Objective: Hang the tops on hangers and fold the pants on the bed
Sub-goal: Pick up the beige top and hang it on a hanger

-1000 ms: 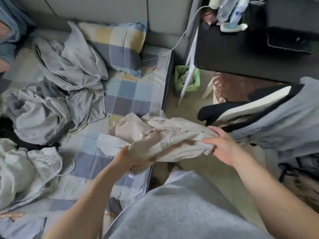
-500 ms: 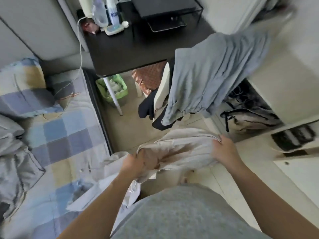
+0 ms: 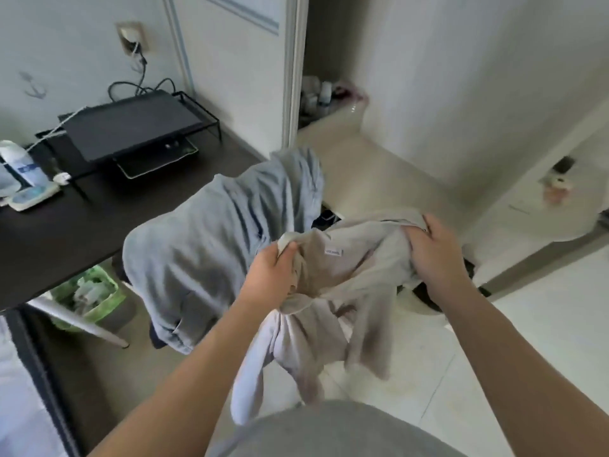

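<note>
1. Beige top point(image 3: 346, 285): held up in mid-air over the pale floor point(image 3: 494, 357), centre-right of view. Neck opening faces up, w/ a small white label point(image 3: 333, 252) showing inside.
2. L hand point(image 3: 270, 275): clenched round a bunched edge of the top at its 9 o'clock side. A bit of cloth pokes out above the thumb.
3. R hand point(image 3: 435, 255): grasping the top's far edge at approx 2 o'clock, fingers curled into the cloth.
4. The rest of the top sags btwn the hands and hangs twd 6 o'clock. Loose ends dangle just above the person's grey shirt point(image 3: 329, 430).
5. Grey garment point(image 3: 211, 245): at 9 o'clock from the top, just beside the L hand. It's draped over smth hidden underneath, can't tell what.
6. Black desk point(image 3: 66, 232): further out at 10 o'clock. It carries a black stand point(image 3: 131, 127) and, at the far left edge, a white bottle point(image 3: 16, 159).
7. Green bin point(image 3: 89, 291): under the desk at 8 o'clock, beside a white desk leg.
8. Wall socket point(image 3: 131, 37) w/ cables plugged in: 11 o'clock.
9. Open doorway point(image 3: 329, 94): 12 o'clock, w/ small items on the floor inside, too blurred to tell.
</note>
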Motion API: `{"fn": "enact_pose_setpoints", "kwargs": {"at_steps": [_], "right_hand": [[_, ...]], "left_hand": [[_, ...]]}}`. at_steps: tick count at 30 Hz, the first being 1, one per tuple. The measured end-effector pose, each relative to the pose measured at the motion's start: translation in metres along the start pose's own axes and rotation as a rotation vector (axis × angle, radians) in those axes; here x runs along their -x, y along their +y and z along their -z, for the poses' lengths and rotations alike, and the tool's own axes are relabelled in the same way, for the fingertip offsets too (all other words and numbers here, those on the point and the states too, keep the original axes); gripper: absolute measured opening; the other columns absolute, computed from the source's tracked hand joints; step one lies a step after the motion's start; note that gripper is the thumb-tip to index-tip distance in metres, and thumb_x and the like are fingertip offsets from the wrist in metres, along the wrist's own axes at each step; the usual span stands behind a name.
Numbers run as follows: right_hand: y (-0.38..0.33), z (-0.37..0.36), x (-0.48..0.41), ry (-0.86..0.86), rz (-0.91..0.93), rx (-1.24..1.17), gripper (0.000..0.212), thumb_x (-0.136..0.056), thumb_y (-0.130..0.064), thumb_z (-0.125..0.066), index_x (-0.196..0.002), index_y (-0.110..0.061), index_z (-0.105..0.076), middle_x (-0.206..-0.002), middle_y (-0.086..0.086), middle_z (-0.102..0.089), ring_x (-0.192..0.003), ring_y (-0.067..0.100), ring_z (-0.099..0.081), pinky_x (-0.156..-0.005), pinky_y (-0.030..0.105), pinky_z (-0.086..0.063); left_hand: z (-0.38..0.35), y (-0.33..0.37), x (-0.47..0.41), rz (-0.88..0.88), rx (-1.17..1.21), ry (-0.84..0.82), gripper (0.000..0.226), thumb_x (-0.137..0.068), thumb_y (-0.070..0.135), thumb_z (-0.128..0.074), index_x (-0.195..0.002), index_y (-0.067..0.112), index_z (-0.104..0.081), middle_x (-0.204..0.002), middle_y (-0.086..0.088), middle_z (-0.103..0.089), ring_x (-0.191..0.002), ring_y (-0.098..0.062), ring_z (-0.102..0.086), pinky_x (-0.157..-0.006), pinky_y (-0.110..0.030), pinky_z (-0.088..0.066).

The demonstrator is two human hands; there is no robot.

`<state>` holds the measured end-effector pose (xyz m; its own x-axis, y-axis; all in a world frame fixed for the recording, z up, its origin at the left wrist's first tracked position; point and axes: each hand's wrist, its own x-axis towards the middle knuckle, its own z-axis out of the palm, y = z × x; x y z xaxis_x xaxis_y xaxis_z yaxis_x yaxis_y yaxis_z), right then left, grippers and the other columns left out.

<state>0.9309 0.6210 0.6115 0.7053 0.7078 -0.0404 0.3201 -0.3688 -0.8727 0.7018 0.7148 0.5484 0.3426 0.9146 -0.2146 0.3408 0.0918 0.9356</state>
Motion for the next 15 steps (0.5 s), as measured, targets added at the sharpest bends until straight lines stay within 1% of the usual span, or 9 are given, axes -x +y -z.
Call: {"fn": "enact_pose_setpoints", "kwargs": {"at_steps": [1,3,4,5,7,9,11,13,15], "right_hand": [[-0.01,0.01,-0.015,0.017,0.036,-0.017,0.037,-0.095,-0.027,-0.051,-0.127,-0.012,-0.063,-0.122,0.003,-0.066,-0.107,0.016,-0.059,-0.097,0.037,-0.048],[-0.034,0.028,-0.043,0.043,0.114,-0.079,0.02,-0.093,-0.022,-0.053,-0.098,-0.024,-0.072,-0.089,-0.014,-0.071,-0.077,-0.001,-0.06,-0.071,0.018,-0.051],[-0.047,0.036,-0.057,0.071,0.155,-0.101,0.019,-0.092,-0.019,-0.053,-0.088,-0.025,-0.071,-0.076,-0.017,-0.068,-0.065,-0.004,-0.058,-0.059,0.013,-0.047],[-0.061,0.044,-0.072,0.108,0.187,-0.116,0.019,-0.091,-0.018,-0.053,-0.084,-0.023,-0.07,-0.07,-0.017,-0.066,-0.06,-0.005,-0.056,-0.054,0.012,-0.044],[-0.086,0.056,-0.102,0.173,0.251,-0.147,0.014,-0.089,-0.017,-0.053,-0.084,-0.014,-0.066,-0.068,-0.012,-0.061,-0.061,0.001,-0.053,-0.055,0.019,-0.043],[-0.111,0.066,-0.134,0.232,0.316,-0.16,0.014,-0.088,-0.015,-0.051,-0.082,-0.008,-0.06,-0.069,-0.008,-0.056,-0.063,0.005,-0.048,-0.058,0.024,-0.041],[-0.138,0.076,-0.166,0.314,0.371,-0.152,0.02,-0.091,-0.011,-0.051,-0.074,-0.015,-0.059,-0.063,-0.015,-0.053,-0.057,-0.001,-0.045,-0.053,0.015,-0.039],[-0.168,0.089,-0.196,0.397,0.425,-0.117,0.024,-0.094,-0.01,-0.052,-0.073,-0.018,-0.059,-0.065,-0.012,-0.055,-0.056,0.0,-0.046,-0.051,0.013,-0.037],[-0.201,0.104,-0.225,0.47,0.477,-0.042,0.023,-0.096,-0.012,-0.052,-0.074,-0.016,-0.058,-0.068,-0.006,-0.054,-0.059,0.004,-0.047,-0.051,0.014,-0.036]], "left_hand": [[-0.006,0.019,-0.014,-0.042,0.003,-0.006,0.042,-0.105,0.038,-0.047,-0.068,0.018,-0.038,-0.047,0.016,-0.036,-0.042,-0.006,-0.035,-0.045,-0.021,-0.031],[-0.016,0.058,-0.042,-0.132,0.029,-0.033,0.043,-0.105,0.036,-0.047,-0.066,0.02,-0.035,-0.049,0.014,-0.034,-0.044,-0.008,-0.032,-0.046,-0.024,-0.029],[-0.02,0.077,-0.058,-0.181,0.039,-0.044,0.043,-0.105,0.035,-0.047,-0.067,0.019,-0.034,-0.05,0.013,-0.034,-0.046,-0.008,-0.031,-0.046,-0.023,-0.029],[-0.024,0.097,-0.074,-0.224,0.036,-0.046,0.042,-0.105,0.035,-0.047,-0.068,0.018,-0.035,-0.053,0.01,-0.035,-0.048,-0.009,-0.032,-0.047,-0.022,-0.029],[-0.029,0.137,-0.104,-0.296,0.03,-0.023,0.04,-0.104,0.035,-0.047,-0.07,0.017,-0.036,-0.055,0.008,-0.037,-0.049,-0.008,-0.034,-0.047,-0.02,-0.03],[-0.032,0.178,-0.137,-0.375,0.069,-0.011,0.042,-0.104,0.033,-0.048,-0.067,0.018,-0.037,-0.049,0.015,-0.038,-0.045,-0.002,-0.035,-0.045,-0.016,-0.03],[-0.034,0.222,-0.173,-0.465,0.088,-0.017,0.039,-0.104,0.032,-0.049,-0.068,0.017,-0.044,-0.054,0.012,-0.044,-0.046,-0.001,-0.039,-0.045,-0.014,-0.032],[-0.034,0.27,-0.208,-0.559,0.122,-0.051,0.036,-0.104,0.031,-0.048,-0.073,0.014,-0.052,-0.062,0.004,-0.051,-0.05,-0.001,-0.044,-0.049,-0.013,-0.036],[-0.033,0.319,-0.24,-0.63,0.143,-0.083,0.037,-0.104,0.03,-0.048,-0.072,0.013,-0.053,-0.065,0.002,-0.054,-0.055,-0.003,-0.048,-0.055,-0.017,-0.039]]}}
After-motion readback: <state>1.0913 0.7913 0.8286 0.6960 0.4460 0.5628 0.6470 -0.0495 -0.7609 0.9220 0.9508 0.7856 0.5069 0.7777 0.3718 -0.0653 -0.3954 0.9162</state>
